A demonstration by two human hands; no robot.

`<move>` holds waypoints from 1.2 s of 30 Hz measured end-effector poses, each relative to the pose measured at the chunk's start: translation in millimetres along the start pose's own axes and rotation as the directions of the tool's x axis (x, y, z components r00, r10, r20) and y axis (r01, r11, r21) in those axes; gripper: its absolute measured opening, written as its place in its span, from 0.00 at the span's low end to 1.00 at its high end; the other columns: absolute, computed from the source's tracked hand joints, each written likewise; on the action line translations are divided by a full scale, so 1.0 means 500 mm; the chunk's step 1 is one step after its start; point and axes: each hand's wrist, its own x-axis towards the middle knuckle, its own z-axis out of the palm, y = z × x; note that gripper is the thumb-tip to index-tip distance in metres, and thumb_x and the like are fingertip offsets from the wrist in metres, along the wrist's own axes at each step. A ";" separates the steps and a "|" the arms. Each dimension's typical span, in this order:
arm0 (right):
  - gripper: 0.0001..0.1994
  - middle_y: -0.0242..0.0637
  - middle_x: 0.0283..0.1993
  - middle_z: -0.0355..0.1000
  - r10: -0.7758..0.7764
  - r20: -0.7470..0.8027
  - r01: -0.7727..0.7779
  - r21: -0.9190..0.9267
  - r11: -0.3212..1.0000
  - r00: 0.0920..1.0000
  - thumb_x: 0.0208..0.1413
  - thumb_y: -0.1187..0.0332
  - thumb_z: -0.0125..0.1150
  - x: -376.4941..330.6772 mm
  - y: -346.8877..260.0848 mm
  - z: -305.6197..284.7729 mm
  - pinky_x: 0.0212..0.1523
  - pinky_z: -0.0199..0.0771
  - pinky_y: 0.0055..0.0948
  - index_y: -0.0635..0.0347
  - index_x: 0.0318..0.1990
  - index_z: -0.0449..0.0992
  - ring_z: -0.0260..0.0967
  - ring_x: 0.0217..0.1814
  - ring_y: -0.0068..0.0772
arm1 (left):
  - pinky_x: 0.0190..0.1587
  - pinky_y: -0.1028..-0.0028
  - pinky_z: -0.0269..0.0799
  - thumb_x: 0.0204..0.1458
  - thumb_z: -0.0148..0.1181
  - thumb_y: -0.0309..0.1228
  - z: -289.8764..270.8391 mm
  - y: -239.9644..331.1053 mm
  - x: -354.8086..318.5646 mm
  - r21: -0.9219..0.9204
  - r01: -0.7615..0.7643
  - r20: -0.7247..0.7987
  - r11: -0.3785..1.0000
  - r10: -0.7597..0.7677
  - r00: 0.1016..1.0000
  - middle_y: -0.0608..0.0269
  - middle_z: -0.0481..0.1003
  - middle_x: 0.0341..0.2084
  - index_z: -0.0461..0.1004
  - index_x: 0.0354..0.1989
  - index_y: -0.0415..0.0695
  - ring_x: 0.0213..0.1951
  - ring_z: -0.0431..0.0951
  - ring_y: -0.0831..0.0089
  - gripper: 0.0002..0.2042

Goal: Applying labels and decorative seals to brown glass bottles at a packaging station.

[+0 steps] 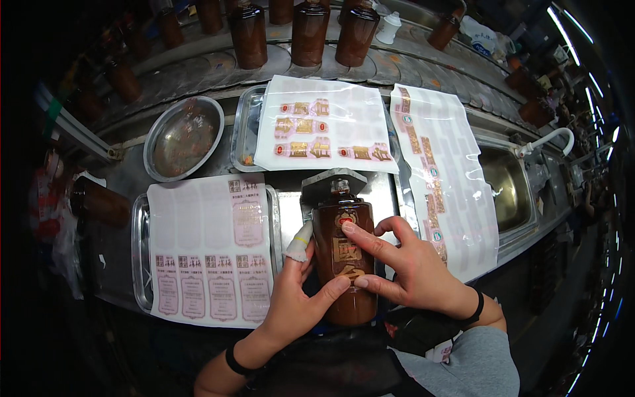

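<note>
A glossy brown bottle (360,308) leans back in front of me, its neck toward a grey angular rest. Down its front runs a gold-lettered decal (344,247) with a small red emblem at the top. My left hand (297,291) grips the bottle's left side, its thumb on the lower end of the decal; one finger wears a white covering with a yellow band. From the right, my right hand (410,264) presses its index fingertip near the emblem and its thumb low on the decal. Its other fingers bend by the bottle's right side.
Decal sheets lie left (211,264), behind (324,126) and right (450,192) of the bottle, two over metal trays. A round metal bowl (184,139) stands back left, a sink (506,188) at right. Several brown bottles (309,36) line the conveyor (198,73); another bottle (102,200) is at left.
</note>
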 end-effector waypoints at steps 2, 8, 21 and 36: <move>0.34 0.49 0.44 0.63 -0.021 -0.027 0.021 0.005 1.000 0.999 0.56 0.51 0.63 0.001 0.000 -0.002 0.28 0.77 0.39 0.32 0.71 0.59 0.72 0.27 0.48 | 0.70 0.63 0.51 0.55 0.65 0.27 -0.001 -0.001 0.000 0.001 0.017 0.006 1.000 -0.017 1.000 0.41 0.56 0.67 0.41 0.72 0.32 0.69 0.58 0.59 0.43; 0.36 0.46 0.48 0.68 0.066 0.072 -0.066 0.002 0.998 0.995 0.52 0.53 0.68 0.004 -0.010 -0.012 0.42 0.75 0.39 0.48 0.69 0.64 0.67 0.47 0.45 | 0.70 0.62 0.50 0.55 0.65 0.28 -0.003 -0.005 0.001 -0.002 0.027 0.008 1.000 -0.027 1.000 0.41 0.54 0.68 0.41 0.71 0.31 0.70 0.56 0.58 0.43; 0.37 0.45 0.49 0.69 0.079 0.046 -0.079 -0.002 0.997 0.996 0.52 0.53 0.67 0.005 -0.011 -0.004 0.37 0.76 0.37 0.48 0.70 0.62 0.67 0.46 0.44 | 0.70 0.62 0.51 0.56 0.65 0.29 -0.002 -0.015 0.002 -0.016 0.014 -0.011 1.000 -0.014 1.000 0.42 0.55 0.68 0.42 0.71 0.32 0.69 0.57 0.59 0.42; 0.36 0.50 0.44 0.63 0.013 -0.018 -0.013 0.010 1.000 1.000 0.57 0.51 0.62 0.002 -0.008 0.000 0.25 0.76 0.40 0.35 0.72 0.57 0.72 0.24 0.48 | 0.70 0.62 0.53 0.56 0.65 0.29 0.000 -0.016 0.000 0.001 -0.019 -0.001 1.000 0.019 1.000 0.41 0.55 0.67 0.42 0.71 0.32 0.69 0.58 0.58 0.42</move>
